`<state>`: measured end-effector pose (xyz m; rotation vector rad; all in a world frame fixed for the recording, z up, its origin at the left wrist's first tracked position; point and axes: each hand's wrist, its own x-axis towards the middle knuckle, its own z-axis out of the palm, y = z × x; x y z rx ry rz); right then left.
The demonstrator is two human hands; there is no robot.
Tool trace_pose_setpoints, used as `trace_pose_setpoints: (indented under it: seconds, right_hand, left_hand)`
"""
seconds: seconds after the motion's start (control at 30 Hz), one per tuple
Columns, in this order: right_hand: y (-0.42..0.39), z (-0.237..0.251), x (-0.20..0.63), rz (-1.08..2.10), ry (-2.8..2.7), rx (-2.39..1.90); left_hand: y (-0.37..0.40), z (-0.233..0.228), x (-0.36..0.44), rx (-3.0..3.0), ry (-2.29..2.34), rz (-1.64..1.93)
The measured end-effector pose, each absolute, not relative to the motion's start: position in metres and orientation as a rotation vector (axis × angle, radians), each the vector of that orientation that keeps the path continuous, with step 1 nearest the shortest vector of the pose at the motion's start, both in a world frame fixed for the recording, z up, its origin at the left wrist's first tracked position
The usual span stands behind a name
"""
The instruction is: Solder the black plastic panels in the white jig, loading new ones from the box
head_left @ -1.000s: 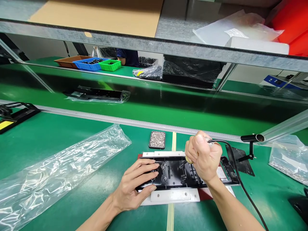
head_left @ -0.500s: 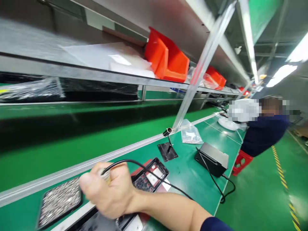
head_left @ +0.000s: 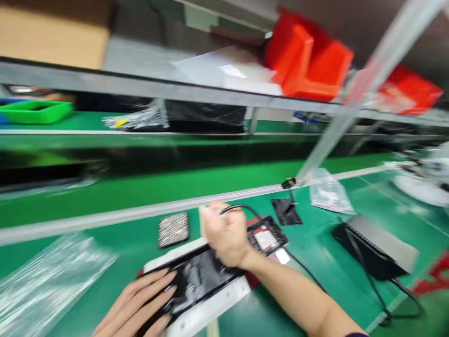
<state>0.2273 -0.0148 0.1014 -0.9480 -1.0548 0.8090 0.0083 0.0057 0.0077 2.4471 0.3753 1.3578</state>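
Observation:
My right hand [head_left: 228,236] is closed in a fist around a corded hand tool, apparently an electric screwdriver, most of it hidden by the fingers. Its black cable [head_left: 242,206] leaves the top of the fist and curves right. Below it lies a long black device housing [head_left: 205,274] with pale side strips and dark film-like inner parts. My left hand [head_left: 140,304] rests with fingers stretched out on the housing's near left end. A dark tray of small silvery metal pieces [head_left: 173,229] sits just beyond the housing. The tool's tip is hidden.
Right of the housing are a black frame part [head_left: 268,236], a small black stand [head_left: 286,210], a clear bag [head_left: 329,192] and a grey-black box [head_left: 373,245] with cables. Clear plastic sleeves [head_left: 52,281] lie left. A shelf with red bins [head_left: 312,65] hangs above the bench.
The view has swung left and the co-worker has mostly left the picture. My left hand now shows on the housing. My right hand still grips the corded tool.

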Motion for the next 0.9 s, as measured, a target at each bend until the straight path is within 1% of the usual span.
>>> trace_pose_setpoints:
  seconds: [0.07, 0.27, 0.9]
  right_hand:
    - [-0.014, 0.098, 0.228, 0.905, -1.014, -0.885]
    - [-0.015, 0.106, 0.227, 0.936, -0.957, -0.771]
    - [-0.017, 0.11, 0.227, 0.926, -0.983, -0.824]
  left_hand:
    - [-0.005, 0.008, -0.003, 2.494, 0.415, 1.308]
    - [-0.005, 0.004, -0.002, 2.409, 0.439, 1.31]
    - [-0.007, 0.002, -0.001, 2.361, 0.417, 1.342]
